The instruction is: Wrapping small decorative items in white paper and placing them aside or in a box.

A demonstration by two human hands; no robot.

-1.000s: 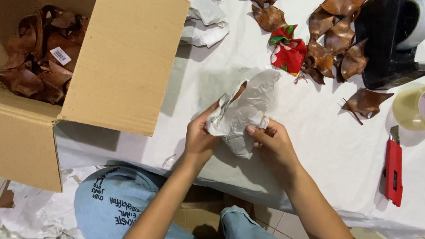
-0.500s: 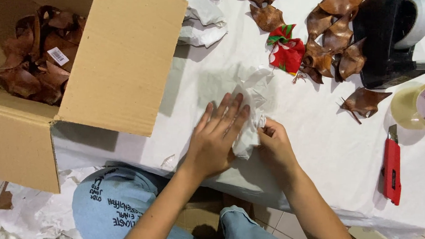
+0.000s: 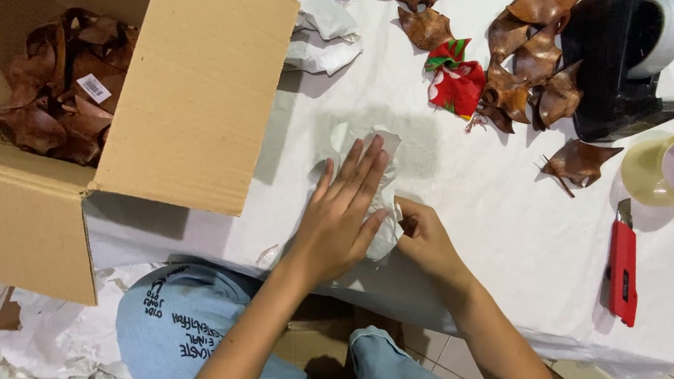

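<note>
We are pressing our left hand (image 3: pixel 342 220) flat, fingers spread and stretched out, on a crumpled piece of white paper (image 3: pixel 382 185) lying near the front edge of the surface (image 3: pixel 502 219). Our right hand (image 3: pixel 426 239) is pinching the paper's right side, fingers curled narrow around a fold; something brown is showing between them, but we cannot tell what. An open cardboard box (image 3: pixel 197 92) of brown leaf-shaped pieces is sitting at the left edge. Toward the back edge are lying more brown pieces (image 3: pixel 532 69) and a red and green cloth bow (image 3: pixel 455 81). A black tape dispenser (image 3: pixel 622 73), a tape roll (image 3: pixel 667 170) and a red cutter (image 3: pixel 623 274) are lying along the right edge.
</note>
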